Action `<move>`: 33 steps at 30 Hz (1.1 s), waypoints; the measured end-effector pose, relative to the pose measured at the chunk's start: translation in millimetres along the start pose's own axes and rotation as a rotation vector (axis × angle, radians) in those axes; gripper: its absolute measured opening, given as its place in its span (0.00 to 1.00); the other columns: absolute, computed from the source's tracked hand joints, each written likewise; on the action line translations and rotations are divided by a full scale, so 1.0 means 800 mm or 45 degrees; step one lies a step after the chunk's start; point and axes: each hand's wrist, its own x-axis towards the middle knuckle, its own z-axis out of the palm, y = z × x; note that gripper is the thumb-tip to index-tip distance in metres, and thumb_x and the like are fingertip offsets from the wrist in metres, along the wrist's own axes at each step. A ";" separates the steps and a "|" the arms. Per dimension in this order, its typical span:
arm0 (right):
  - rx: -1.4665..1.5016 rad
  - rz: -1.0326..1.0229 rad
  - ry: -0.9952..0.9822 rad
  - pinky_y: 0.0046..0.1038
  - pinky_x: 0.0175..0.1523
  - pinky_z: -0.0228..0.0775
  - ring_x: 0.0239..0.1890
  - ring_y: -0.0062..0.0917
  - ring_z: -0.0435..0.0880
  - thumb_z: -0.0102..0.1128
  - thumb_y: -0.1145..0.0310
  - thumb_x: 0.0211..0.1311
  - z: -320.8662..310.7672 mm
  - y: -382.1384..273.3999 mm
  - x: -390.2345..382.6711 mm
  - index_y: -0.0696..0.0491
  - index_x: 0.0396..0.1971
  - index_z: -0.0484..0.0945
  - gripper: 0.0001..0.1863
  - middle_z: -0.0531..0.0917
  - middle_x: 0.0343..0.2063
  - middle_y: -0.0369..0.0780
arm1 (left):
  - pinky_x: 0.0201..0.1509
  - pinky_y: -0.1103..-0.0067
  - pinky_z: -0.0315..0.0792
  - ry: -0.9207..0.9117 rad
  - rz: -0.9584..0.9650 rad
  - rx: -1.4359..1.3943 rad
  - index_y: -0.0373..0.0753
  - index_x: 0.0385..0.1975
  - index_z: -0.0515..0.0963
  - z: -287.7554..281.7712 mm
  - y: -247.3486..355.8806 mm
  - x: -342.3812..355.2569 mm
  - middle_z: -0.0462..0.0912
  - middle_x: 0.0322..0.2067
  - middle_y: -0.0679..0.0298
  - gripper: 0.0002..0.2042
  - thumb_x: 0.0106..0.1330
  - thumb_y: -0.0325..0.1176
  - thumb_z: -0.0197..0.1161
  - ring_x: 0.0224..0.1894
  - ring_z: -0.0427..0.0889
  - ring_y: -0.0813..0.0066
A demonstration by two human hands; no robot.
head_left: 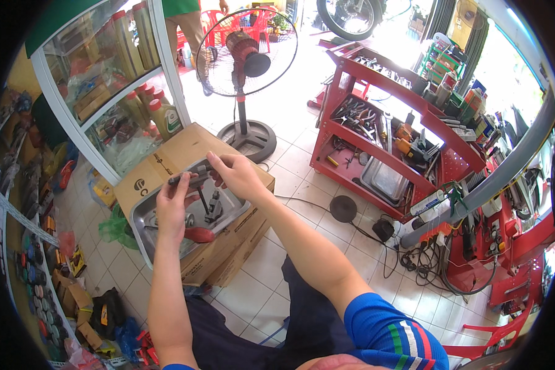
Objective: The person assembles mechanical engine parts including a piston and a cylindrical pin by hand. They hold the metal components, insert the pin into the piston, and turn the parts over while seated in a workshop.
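Observation:
Both my left hand (174, 200) and my right hand (231, 172) are closed on a dark metal tool (190, 179), held roughly level over a steel tray (143, 237). The left fingertips pinch its left end; the right thumb and fingers are at its other end, partly covering it. In the tray lie metal parts (213, 209), a thin dark rod and a red rounded object (198, 234), perhaps a handle. The tray rests on cardboard boxes (132, 191).
A standing fan (246, 58) is beyond the boxes, near a person's legs (191, 37). A red tool cart (351, 132) is at right, with cables (413, 262) on the floor. A glass cabinet (68, 61) and cluttered shelves (28, 259) are left.

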 end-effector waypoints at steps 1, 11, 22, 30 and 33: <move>0.022 0.012 -0.020 0.23 0.32 0.72 0.28 0.16 0.80 0.61 0.61 0.67 -0.002 0.002 0.001 0.64 0.37 0.79 0.17 0.83 0.27 0.39 | 0.40 0.80 0.77 0.006 -0.001 -0.005 0.35 0.48 0.77 0.002 0.000 0.000 0.84 0.44 0.62 0.15 0.71 0.41 0.61 0.41 0.84 0.73; 0.183 -0.206 0.059 0.21 0.31 0.72 0.29 0.17 0.80 0.61 0.61 0.67 0.008 -0.005 -0.007 0.62 0.37 0.79 0.16 0.82 0.26 0.36 | 0.41 0.80 0.77 0.062 0.011 -0.074 0.35 0.47 0.77 -0.005 -0.007 0.006 0.83 0.44 0.62 0.15 0.71 0.41 0.61 0.40 0.84 0.73; 0.135 -0.290 0.008 0.21 0.32 0.73 0.28 0.17 0.80 0.63 0.62 0.66 0.004 0.004 -0.001 0.63 0.40 0.80 0.16 0.83 0.28 0.38 | 0.42 0.79 0.76 0.070 -0.010 -0.039 0.39 0.46 0.78 -0.004 -0.004 0.005 0.83 0.44 0.66 0.14 0.71 0.42 0.60 0.41 0.82 0.78; 0.130 -0.152 -0.051 0.21 0.35 0.74 0.30 0.18 0.81 0.64 0.66 0.64 0.003 -0.003 -0.004 0.62 0.46 0.79 0.16 0.84 0.31 0.38 | 0.41 0.81 0.77 0.061 0.020 -0.054 0.37 0.50 0.77 -0.002 -0.003 0.002 0.83 0.44 0.62 0.15 0.71 0.40 0.61 0.41 0.83 0.74; 0.155 -0.213 -0.068 0.21 0.35 0.75 0.32 0.18 0.82 0.64 0.66 0.64 0.002 0.001 -0.002 0.62 0.47 0.79 0.17 0.84 0.31 0.38 | 0.41 0.81 0.77 0.054 0.031 -0.055 0.37 0.49 0.77 -0.004 -0.005 0.005 0.83 0.44 0.62 0.15 0.70 0.40 0.62 0.41 0.84 0.74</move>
